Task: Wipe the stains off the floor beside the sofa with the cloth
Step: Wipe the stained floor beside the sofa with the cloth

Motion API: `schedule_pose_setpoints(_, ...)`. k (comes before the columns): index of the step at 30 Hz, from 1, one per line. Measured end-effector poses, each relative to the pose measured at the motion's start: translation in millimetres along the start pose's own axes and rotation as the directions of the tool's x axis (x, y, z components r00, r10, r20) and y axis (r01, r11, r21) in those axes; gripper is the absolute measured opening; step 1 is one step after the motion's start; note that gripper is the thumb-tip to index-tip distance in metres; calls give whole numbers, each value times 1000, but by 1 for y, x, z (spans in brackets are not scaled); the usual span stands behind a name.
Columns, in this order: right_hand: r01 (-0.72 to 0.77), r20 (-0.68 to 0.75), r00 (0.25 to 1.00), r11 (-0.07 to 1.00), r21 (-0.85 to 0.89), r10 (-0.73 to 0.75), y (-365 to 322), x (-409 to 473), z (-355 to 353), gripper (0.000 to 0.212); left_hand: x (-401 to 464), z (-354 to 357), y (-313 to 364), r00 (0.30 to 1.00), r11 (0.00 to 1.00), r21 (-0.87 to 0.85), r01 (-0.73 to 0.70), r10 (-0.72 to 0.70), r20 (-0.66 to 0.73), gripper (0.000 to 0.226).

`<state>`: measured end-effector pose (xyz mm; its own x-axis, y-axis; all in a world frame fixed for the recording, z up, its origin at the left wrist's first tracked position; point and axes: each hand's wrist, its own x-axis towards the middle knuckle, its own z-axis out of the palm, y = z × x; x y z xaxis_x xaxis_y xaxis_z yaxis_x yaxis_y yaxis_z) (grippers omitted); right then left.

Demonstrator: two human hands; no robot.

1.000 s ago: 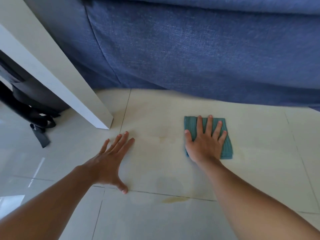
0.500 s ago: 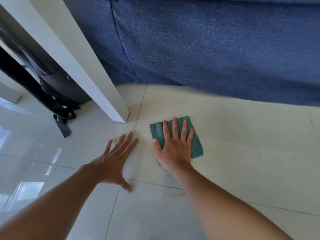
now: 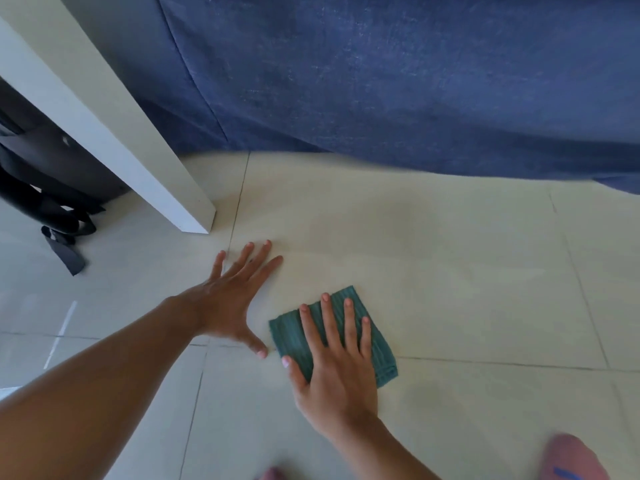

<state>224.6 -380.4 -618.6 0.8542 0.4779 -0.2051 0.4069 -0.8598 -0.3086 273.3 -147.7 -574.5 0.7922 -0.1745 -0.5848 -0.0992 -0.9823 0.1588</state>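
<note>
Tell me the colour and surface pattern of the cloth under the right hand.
Teal green cloth with fine ribbed stripes, seen in the head view.

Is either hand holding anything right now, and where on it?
Nothing is gripped. The right hand presses flat on top of the cloth; the left hand lies bare on the floor.

The right hand [image 3: 337,372] is covering the near half of the cloth [image 3: 379,355], hiding whatever floor [image 3: 467,289] lies under it — no stain is showing there. The sofa [image 3: 398,81] is running off the frame at twelve and three o'clock. The white leg [image 3: 114,133] is being cut off at ten o'clock, and the dark bag [image 3: 41,188] behind it is mostly hidden. At five o'clock, pink shapes [image 3: 571,459] — blurred, cropped — are too unclear to identify. Both forearms are leaving the bottom edge.
</note>
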Motion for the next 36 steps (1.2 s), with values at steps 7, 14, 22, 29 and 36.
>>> schedule_pose_setpoints(7,-211,-65,976,976,-55,207,77,-22,-16,76,48,-14,36,992,991,47,-123,124,-21,124)
schedule_pose_setpoints(14,-547,-184,827,836,-41,532,165,-24,-41,79,72,-17,47,989,992,82,-100,109,-100,117)
schedule_pose_setpoints(22,-605,-202,780,797,0,592,195,76,-69,80,71,-13,39,980,993,41,-107,113,-164,113)
schedule_pose_setpoints(29,-484,-161,866,874,-36,473,151,148,-69,78,30,-5,-2,981,1000,-21,11,-14,-193,113)
schedule_pose_setpoints(36,-252,-110,964,963,-95,241,57,175,-45,78,-44,32,-59,957,977,-125,175,-199,-212,82)
